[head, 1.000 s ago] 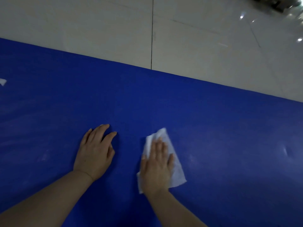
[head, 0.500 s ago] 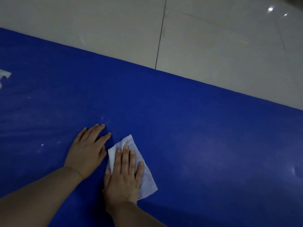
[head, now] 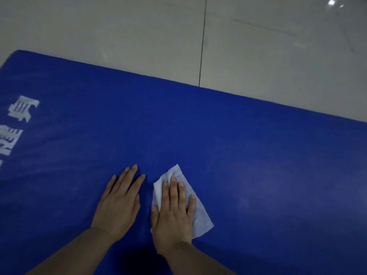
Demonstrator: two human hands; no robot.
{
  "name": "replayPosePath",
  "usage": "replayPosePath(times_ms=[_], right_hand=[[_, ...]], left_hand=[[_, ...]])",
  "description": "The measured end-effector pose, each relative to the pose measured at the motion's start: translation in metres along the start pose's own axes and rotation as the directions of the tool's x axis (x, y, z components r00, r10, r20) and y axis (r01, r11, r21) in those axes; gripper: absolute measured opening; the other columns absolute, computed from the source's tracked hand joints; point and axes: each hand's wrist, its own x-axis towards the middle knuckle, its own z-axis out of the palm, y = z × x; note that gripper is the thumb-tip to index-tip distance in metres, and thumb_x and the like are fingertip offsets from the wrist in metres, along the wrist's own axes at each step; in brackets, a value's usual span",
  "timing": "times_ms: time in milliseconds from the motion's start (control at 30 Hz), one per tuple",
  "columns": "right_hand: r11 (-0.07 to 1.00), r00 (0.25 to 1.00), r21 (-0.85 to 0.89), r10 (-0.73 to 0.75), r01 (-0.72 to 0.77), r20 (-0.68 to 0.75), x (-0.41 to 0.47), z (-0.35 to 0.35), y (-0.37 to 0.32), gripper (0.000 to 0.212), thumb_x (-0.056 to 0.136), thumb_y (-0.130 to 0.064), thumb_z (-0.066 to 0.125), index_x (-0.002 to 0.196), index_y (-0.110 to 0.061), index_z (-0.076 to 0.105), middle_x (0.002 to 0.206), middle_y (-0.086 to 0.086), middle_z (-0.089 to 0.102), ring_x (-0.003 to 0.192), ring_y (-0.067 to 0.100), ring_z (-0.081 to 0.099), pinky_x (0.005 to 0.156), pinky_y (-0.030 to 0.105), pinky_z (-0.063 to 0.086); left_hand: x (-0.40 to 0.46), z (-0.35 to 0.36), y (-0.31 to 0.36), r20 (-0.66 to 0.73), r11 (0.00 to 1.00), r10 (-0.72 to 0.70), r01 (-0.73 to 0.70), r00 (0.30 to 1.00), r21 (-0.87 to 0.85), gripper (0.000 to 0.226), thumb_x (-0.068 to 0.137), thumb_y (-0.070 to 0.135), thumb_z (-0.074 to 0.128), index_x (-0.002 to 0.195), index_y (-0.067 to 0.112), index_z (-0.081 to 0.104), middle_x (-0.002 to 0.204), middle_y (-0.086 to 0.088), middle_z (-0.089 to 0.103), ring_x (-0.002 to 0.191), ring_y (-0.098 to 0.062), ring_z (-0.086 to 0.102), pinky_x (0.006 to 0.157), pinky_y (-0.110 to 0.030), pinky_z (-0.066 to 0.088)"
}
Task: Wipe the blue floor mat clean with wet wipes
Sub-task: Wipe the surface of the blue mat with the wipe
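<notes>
Your right hand [head: 174, 213] pressed flat, fingers straight, on the wet wipe [head: 200, 215] near the blue floor mat's [head: 258, 165] near edge, your left hand [head: 119, 201] resting open just beside it.

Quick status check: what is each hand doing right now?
Left hand: open, flat on the blue mat, holding nothing.
Right hand: open, straight fingers pressing the wet wipe onto the mat.

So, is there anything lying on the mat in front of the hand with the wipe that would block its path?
Nothing visible: the right hand presses the wet wipe flat, and the blue mat ahead is bare.
</notes>
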Motion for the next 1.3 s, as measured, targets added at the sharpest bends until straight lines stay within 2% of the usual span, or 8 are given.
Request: replayPosePath(times_ms=[133, 267, 333, 700, 967, 1067, 1133, 1300], right_hand=[[0.996, 0.995, -0.080, 0.055, -0.048, 0.086, 0.001, -0.004, -0.003, 0.060, 0.100, -0.045, 0.004, 0.148, -0.014, 0.023, 0.156, 0.007, 0.024, 0.144, 0.022, 0.019, 0.110, 0.050, 0.016], [0.990, 0.954, -0.138, 0.053, -0.012, 0.295, 0.003, -0.029, -0.006, 0.061, 0.093, -0.049, -0.005, 0.141, -0.023, -0.032, 0.148, -0.004, -0.040, 0.134, 0.016, -0.041, 0.113, 0.047, -0.020], [0.986, 0.912, -0.169, 0.079, -0.010, 0.402, 0.008, -0.041, -0.010, 0.061, 0.097, -0.050, 0.003, 0.133, -0.025, -0.038, 0.137, -0.007, -0.051, 0.126, 0.013, -0.046, 0.111, 0.047, -0.024], [0.999, 0.998, -0.035, -0.020, 0.023, 0.063, -0.005, -0.013, 0.008, 0.068, 0.083, -0.054, -0.013, 0.145, -0.028, -0.018, 0.151, -0.010, -0.029, 0.137, 0.008, -0.029, 0.110, 0.039, -0.022], [0.858, 0.859, -0.045, 0.510, -0.512, -0.050, -0.028, -0.030, 0.070, 0.060, 0.100, -0.042, 0.009, 0.150, -0.019, -0.015, 0.160, 0.003, -0.011, 0.147, 0.020, -0.009, 0.118, 0.048, 0.001], [0.970, 0.979, -0.137, 0.202, -0.200, 0.000, -0.036, -0.012, 0.013, 0.068, 0.101, -0.042, 0.023, 0.141, -0.013, -0.024, 0.156, 0.006, -0.022, 0.145, 0.022, -0.015, 0.116, 0.052, 0.000], [0.991, 0.995, -0.109, -0.087, 0.080, -0.053, -0.047, 0.009, -0.024, 0.062, 0.098, -0.041, 0.026, 0.150, -0.015, 0.006, 0.159, 0.006, 0.006, 0.147, 0.022, 0.007, 0.114, 0.054, 0.011], [0.955, 0.973, -0.191, -0.229, 0.225, 0.004, -0.040, 0.002, 0.008, 0.058, 0.095, -0.037, 0.029, 0.150, -0.019, 0.026, 0.157, 0.001, 0.024, 0.144, 0.020, 0.022, 0.113, 0.051, 0.019]], left_hand=[[-0.001, 0.005, -0.004, 0.036, 0.996, 0.012, -0.008, 0.999, -0.094, 0.056, 0.088, 0.026, 0.028, 0.139, 0.009, 0.044, 0.152, -0.012, 0.033, 0.140, -0.024, 0.027, 0.117, -0.037, 0.007], [0.000, 0.003, -0.006, 0.025, 0.992, 0.046, -0.042, 0.999, -0.119, 0.057, 0.088, 0.029, 0.027, 0.138, 0.009, 0.046, 0.152, -0.014, 0.032, 0.140, -0.026, 0.026, 0.117, -0.037, 0.004], [-0.001, 0.004, -0.006, 0.024, 0.993, 0.048, -0.045, 0.999, -0.109, 0.058, 0.088, 0.030, 0.026, 0.138, 0.008, 0.046, 0.152, -0.014, 0.032, 0.140, -0.026, 0.026, 0.116, -0.037, 0.003], [-0.003, 0.012, -0.007, -0.091, 0.994, 0.065, -0.073, 0.994, -0.087, 0.057, 0.090, 0.029, 0.025, 0.137, 0.009, 0.049, 0.151, -0.014, 0.036, 0.140, -0.025, 0.030, 0.116, -0.040, 0.013], [-0.028, 0.014, -0.001, -0.165, 0.982, 0.155, -0.170, 0.974, -0.079, 0.048, 0.075, -0.002, 0.068, 0.122, 0.004, 0.061, 0.140, -0.018, 0.048, 0.132, -0.033, 0.044, 0.111, -0.051, 0.029], [-0.048, 0.011, 0.002, -0.109, 0.991, 0.105, -0.113, 0.989, -0.066, 0.052, 0.075, -0.001, 0.068, 0.126, 0.005, 0.059, 0.143, -0.017, 0.045, 0.133, -0.031, 0.042, 0.110, -0.052, 0.030], [-0.057, 0.008, 0.001, -0.106, 0.995, 0.059, -0.067, 0.993, -0.070, 0.046, 0.081, 0.002, 0.062, 0.126, 0.004, 0.058, 0.144, -0.018, 0.044, 0.134, -0.031, 0.040, 0.111, -0.049, 0.028], [-0.072, 0.005, -0.019, -0.098, 0.999, 0.015, -0.019, 0.995, -0.042, 0.052, 0.072, -0.005, 0.070, 0.123, 0.001, 0.059, 0.142, -0.022, 0.044, 0.130, -0.037, 0.044, 0.108, -0.051, 0.031]])
